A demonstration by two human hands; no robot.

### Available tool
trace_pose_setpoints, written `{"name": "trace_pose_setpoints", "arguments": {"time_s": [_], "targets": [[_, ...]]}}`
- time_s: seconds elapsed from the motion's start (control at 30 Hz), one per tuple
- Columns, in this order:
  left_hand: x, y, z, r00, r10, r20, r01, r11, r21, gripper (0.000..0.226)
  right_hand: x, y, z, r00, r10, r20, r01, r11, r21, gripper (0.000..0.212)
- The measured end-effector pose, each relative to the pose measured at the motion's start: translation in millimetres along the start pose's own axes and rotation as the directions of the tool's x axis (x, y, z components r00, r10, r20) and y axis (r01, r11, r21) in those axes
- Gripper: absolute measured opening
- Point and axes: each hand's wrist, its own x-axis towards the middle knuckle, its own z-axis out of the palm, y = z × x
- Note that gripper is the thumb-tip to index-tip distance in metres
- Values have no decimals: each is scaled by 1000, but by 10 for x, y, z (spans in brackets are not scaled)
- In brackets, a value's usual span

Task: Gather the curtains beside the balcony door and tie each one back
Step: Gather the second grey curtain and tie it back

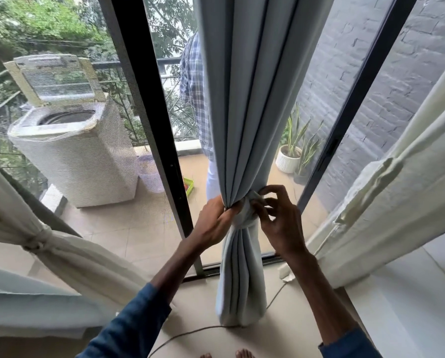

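Left hand [213, 221] grips pleated blue curtain [247, 99]; right hand [281, 220] pinches tie [244, 214].

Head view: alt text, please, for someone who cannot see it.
Both hands work at the fabric tie wrapped round a gathered blue-grey curtain before the balcony door: the left hand grips the curtain, the right hand pinches the tie's end. A cream curtain at left is already tied.

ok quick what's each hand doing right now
Left hand: closed, gripping the gathered blue curtain at its tie band.
Right hand: closed, pinching the loose end of the tie band.
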Motion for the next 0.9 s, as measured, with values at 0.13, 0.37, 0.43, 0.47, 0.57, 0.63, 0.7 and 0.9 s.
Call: {"name": "trace_pose_setpoints", "arguments": {"time_s": [0.13,0.37,0.43,0.47,0.57,0.63,0.7,0.9], "targets": [[-67,55,24,1000,-10,-20,10,1000,-6,38,-26,51,-24,998,-48,31,51,996,-74,10],[-117,89,76,999,-39,13,38,999,30,45,-23,48,-180,989,-71,129,104,956,-274,16],[-147,122,85,999,-32,6,31,998,61,42,-23,45,-197,987,-86,137,128,932,-339,18],[-156,137,89,1000,-31,-1,31,997,74,40,-33,45,-202,983,-86,161,137,929,-344,18],[-164,183,82,999,-35,-18,37,994,102,39,-83,30,-208,966,-105,234,179,930,-322,13],[-160,187,75,999,-45,-17,47,992,117,41,-104,-13,-204,958,-114,263,214,896,-390,10],[-161,190,75,999,-45,-11,47,990,136,42,-108,-86,-189,953,-66,296,217,829,-515,13],[-162,212,85,997,-66,-29,71,977,199,43,75,-212,-233,846,193,498,197,753,-627,19]]}}
